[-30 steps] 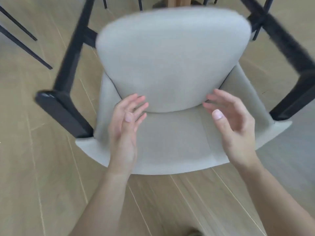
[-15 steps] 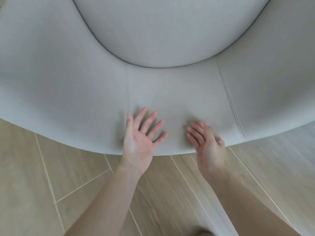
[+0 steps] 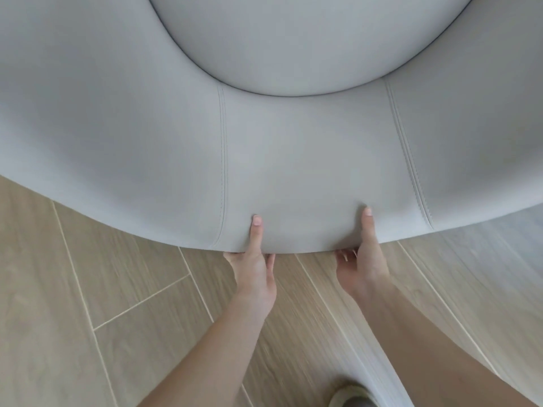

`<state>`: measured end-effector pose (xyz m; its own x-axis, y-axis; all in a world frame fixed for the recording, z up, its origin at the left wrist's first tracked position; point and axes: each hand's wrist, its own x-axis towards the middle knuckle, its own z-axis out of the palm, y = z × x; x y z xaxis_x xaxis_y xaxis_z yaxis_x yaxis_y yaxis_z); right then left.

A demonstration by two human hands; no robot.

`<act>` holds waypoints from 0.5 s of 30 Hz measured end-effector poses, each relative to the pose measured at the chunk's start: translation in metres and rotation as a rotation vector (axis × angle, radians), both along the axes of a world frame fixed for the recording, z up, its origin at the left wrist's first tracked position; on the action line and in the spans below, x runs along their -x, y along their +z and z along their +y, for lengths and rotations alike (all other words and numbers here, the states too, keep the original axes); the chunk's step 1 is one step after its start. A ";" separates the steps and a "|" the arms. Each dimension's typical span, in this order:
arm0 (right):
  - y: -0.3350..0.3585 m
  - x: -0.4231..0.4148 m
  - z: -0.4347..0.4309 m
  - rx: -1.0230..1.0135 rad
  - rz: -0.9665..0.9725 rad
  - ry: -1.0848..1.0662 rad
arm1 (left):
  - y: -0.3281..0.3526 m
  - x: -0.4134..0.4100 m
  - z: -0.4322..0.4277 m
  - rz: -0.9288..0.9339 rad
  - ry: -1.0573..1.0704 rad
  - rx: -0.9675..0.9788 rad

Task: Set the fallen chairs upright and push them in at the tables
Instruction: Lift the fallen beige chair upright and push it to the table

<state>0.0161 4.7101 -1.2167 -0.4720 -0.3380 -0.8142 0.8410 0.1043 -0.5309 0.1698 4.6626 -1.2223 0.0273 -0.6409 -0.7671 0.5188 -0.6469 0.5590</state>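
Note:
A light grey upholstered chair [image 3: 308, 148] fills the upper two thirds of the head view, lying on its back with the curved backrest towards me and the round seat cushion [image 3: 288, 39] beyond it. My left hand [image 3: 256, 264] grips the backrest's lower edge, thumb on top and fingers tucked underneath. My right hand [image 3: 363, 259] holds the same edge a little to the right, thumb on the fabric, fingers curled under. The chair's legs are out of view.
Pale wood-look floor planks [image 3: 88, 289] run under the chair and my arms. The toe of a shoe [image 3: 349, 395] shows at the bottom edge, right of centre. No table is in view.
The view has closed in on the chair. My hands went from hovering open above the backrest, to lying flat on it, to gripping its lower edge with fingers underneath.

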 end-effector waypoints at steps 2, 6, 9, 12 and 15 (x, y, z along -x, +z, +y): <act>-0.001 0.002 -0.001 0.012 -0.023 -0.055 | -0.005 -0.001 -0.006 0.039 0.045 0.027; -0.005 0.006 0.003 0.030 -0.042 -0.054 | -0.008 -0.005 -0.009 0.140 0.041 -0.001; -0.003 0.009 0.005 0.041 -0.068 -0.063 | -0.006 -0.008 -0.012 0.152 0.056 -0.033; 0.006 0.009 0.004 0.074 -0.083 -0.062 | 0.008 -0.012 -0.013 0.118 0.068 -0.033; 0.037 -0.001 0.007 0.176 -0.114 -0.057 | 0.048 -0.021 -0.011 0.067 0.074 -0.007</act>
